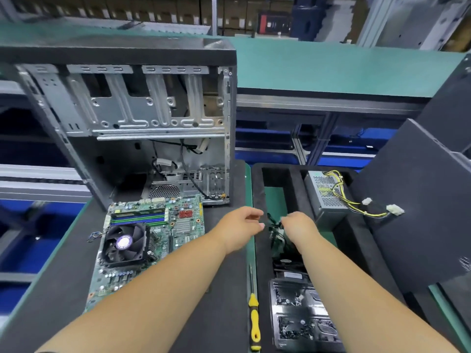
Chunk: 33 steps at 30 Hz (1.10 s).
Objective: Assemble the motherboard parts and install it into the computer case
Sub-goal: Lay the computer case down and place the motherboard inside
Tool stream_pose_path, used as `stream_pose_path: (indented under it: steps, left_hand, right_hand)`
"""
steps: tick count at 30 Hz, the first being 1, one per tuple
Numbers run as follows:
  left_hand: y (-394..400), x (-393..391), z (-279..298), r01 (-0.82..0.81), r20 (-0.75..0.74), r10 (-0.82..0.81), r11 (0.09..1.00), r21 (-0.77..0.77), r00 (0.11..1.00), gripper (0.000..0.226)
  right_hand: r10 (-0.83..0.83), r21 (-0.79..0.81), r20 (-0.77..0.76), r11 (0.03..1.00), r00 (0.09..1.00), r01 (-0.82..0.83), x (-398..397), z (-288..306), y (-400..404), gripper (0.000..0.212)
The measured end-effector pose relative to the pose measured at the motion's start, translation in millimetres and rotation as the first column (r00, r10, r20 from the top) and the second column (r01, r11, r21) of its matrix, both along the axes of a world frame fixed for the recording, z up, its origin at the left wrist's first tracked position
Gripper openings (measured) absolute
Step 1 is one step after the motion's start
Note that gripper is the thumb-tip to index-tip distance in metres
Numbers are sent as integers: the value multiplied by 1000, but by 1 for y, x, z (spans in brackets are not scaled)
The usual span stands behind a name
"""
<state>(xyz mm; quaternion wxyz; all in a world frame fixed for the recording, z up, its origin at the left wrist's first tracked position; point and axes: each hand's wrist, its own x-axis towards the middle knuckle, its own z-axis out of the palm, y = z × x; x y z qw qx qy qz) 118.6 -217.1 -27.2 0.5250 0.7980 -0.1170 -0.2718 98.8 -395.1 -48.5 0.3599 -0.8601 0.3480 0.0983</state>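
A green motherboard with a black CPU fan and memory sticks lies on the black mat in front of the computer case. The case stands upright with its side open, and cables hang inside it. My left hand hovers right of the motherboard, its fingers loosely curled with fingertips near a black cable bundle. My right hand reaches into that bundle in the foam tray; its fingertips are hidden, so I cannot tell if it grips the cables.
A silver power supply with yellow and black wires sits in the black foam tray. A yellow-handled screwdriver lies between mat and tray. A black drive-like part sits in the tray's near end. A black case panel leans at right.
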Motion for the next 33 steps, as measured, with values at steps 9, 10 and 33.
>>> stream_pose_path:
  steps: [9, 10, 33]
  left_hand:
    - [109, 18, 56, -113, 221, 111, 994, -3, 969, 20]
    - [123, 21, 60, -137, 231, 132, 990, 6, 964, 18]
    - [321, 54, -3, -294, -212, 353, 918, 266, 911, 60]
  right_hand:
    - [270, 10, 186, 961, 945, -277, 19, 36, 117, 24]
    - [288, 31, 188, 954, 939, -299, 21, 38, 131, 25]
    - [379, -235, -114, 888, 919, -395, 16, 53, 341, 72]
